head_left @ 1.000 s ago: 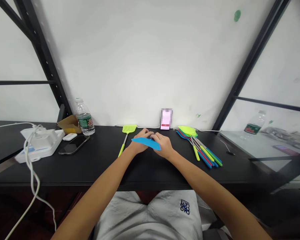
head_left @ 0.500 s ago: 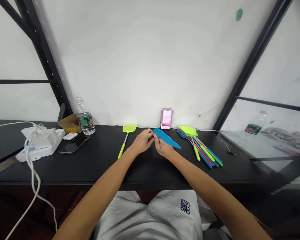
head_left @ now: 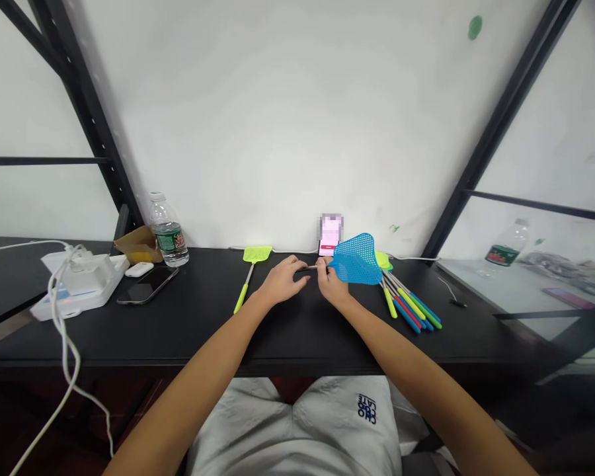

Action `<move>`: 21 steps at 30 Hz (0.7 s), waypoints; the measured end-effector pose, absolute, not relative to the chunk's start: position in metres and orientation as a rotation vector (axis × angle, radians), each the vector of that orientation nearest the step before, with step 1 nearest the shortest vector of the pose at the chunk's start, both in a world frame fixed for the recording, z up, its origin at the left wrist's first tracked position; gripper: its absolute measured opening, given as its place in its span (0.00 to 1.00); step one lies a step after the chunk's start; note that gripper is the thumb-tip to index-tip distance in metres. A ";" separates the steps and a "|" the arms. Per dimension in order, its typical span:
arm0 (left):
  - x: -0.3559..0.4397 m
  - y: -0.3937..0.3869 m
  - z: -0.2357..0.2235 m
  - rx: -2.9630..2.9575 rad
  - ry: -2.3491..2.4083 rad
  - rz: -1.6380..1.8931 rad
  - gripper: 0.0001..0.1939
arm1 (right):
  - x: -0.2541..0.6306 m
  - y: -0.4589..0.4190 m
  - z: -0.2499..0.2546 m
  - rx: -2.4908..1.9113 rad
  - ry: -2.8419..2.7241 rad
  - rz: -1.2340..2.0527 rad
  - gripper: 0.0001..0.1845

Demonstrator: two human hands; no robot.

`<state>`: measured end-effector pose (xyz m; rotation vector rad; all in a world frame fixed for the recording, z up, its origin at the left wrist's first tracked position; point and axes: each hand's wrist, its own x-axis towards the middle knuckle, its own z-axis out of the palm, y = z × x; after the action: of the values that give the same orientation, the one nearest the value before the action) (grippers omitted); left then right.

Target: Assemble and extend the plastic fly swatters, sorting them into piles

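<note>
A blue fly swatter is held sideways over the black table, its mesh head turned broadside and pointing right. My right hand is closed on its thin metal rod just below the head. My left hand curls loosely around the other end, thumb somewhat apart; the swatter's grip is hidden there. Left of my hands lies a yellow-green fly swatter with its head toward the wall. To the right, several fly swatters with blue, red, green and yellow-green grips lie in a pile, their heads partly covered by the blue mesh.
A lit phone leans at the wall. At left are a water bottle, a cardboard box, a white case, a dark phone and a white power strip with cables. A short black cable lies at right.
The blue swatter's head has turned from nearly edge-on to broadside and swung up to the right. My right hand has shifted slightly right, widening the gap between my hands and exposing the rod.
</note>
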<state>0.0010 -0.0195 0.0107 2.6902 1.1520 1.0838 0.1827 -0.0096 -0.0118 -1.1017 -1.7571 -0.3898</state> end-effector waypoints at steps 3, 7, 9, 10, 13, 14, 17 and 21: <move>0.001 -0.018 0.011 2.705 1.154 1.069 0.14 | 0.184 -0.005 -0.014 -1.147 -1.642 -0.313 0.25; 0.002 -0.016 0.010 2.729 1.196 1.017 0.13 | 0.183 -0.004 -0.015 -1.184 -1.580 -0.197 0.27; 0.002 -0.015 0.010 2.737 1.227 0.982 0.12 | 0.184 -0.005 -0.013 -1.192 -1.568 -0.166 0.27; 0.003 -0.015 0.010 2.740 1.237 0.969 0.12 | 0.184 -0.005 -0.012 -1.189 -1.562 -0.158 0.27; 0.003 -0.014 0.008 2.743 1.258 0.944 0.12 | 0.187 -0.004 -0.010 -1.188 -1.536 -0.148 0.27; 0.004 -0.013 0.008 2.743 1.266 0.933 0.12 | 0.188 -0.003 -0.009 -1.195 -1.531 -0.142 0.28; 0.005 -0.013 0.006 2.734 1.282 0.900 0.13 | 0.192 -0.002 -0.006 -1.243 -1.504 -0.095 0.29; 0.008 -0.016 0.008 2.688 1.279 0.843 0.13 | 0.197 -0.002 -0.004 -1.301 -1.441 0.002 0.31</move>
<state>0.0082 -0.0162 0.0076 2.6884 1.2791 0.8432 0.1967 -0.0015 -0.0040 -1.3012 -1.4408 0.0017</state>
